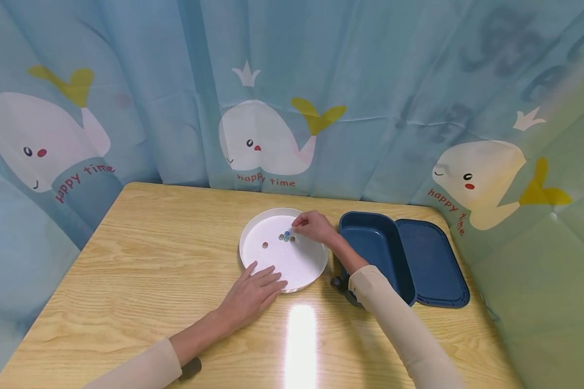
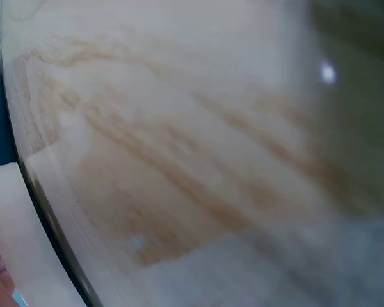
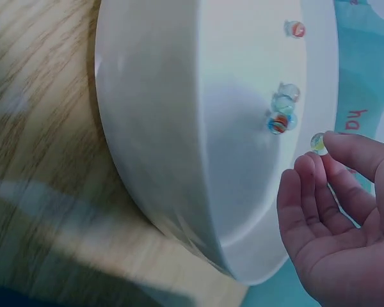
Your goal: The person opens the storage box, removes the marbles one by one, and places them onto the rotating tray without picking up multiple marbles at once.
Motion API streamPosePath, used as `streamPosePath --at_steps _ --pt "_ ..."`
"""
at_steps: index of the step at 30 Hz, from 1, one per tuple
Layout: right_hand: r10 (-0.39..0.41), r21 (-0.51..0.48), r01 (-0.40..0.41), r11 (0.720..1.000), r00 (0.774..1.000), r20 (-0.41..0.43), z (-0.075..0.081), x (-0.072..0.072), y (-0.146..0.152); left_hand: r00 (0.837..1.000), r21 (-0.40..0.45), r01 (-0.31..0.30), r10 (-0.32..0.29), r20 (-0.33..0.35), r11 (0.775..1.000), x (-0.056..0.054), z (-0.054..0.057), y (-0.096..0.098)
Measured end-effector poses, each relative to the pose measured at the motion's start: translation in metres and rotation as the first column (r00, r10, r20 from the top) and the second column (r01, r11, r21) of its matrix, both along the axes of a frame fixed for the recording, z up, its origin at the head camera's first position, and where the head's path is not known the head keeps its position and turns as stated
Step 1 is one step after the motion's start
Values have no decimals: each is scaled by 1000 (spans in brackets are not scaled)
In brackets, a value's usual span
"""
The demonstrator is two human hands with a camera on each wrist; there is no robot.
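A round white tray (image 1: 299,267) with a raised rim sits on the wooden table. My right hand (image 1: 316,227) is over its far right part, pinching a clear glass marble with a yellow-green swirl (image 3: 317,142) between thumb and index finger. Just beside that hand, several marbles (image 1: 286,236) lie clustered on the tray floor. A single reddish marble (image 1: 265,245) lies apart to their left. My left hand (image 1: 253,296) rests at the tray's near left rim, fingers spread and straight. The left wrist view mostly shows a blurred surface.
To the right of the tray stands a deep dark blue box (image 1: 377,240), with its flat blue lid (image 1: 435,265) lying against its far side. Behind the table hangs a blue curtain (image 1: 170,124) with whale prints. My right forearm crosses the box's near corner.
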State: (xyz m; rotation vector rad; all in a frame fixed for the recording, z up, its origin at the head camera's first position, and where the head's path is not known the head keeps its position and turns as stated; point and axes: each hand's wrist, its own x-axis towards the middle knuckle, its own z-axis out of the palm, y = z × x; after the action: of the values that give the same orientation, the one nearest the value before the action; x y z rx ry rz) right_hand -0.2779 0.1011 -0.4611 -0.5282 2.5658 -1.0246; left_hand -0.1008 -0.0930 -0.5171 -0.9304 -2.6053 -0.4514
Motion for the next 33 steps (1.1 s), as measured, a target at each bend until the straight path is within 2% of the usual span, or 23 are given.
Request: streamPosePath --at_steps 7,17,33 --pt "-29 35 29 999 1000 -9 -11 -3 -8 1000 -15 -5 5 3 1000 0 -1 0" --pt "-42 44 43 998 999 -18 -13 -2 -11 1000 8 3 -3 -30 1000 -1 -2 0" --pt "-39 86 41 995 999 -25 -15 -4 -14 1000 -1 -12 12 -8 1000 -1 -3 -1"
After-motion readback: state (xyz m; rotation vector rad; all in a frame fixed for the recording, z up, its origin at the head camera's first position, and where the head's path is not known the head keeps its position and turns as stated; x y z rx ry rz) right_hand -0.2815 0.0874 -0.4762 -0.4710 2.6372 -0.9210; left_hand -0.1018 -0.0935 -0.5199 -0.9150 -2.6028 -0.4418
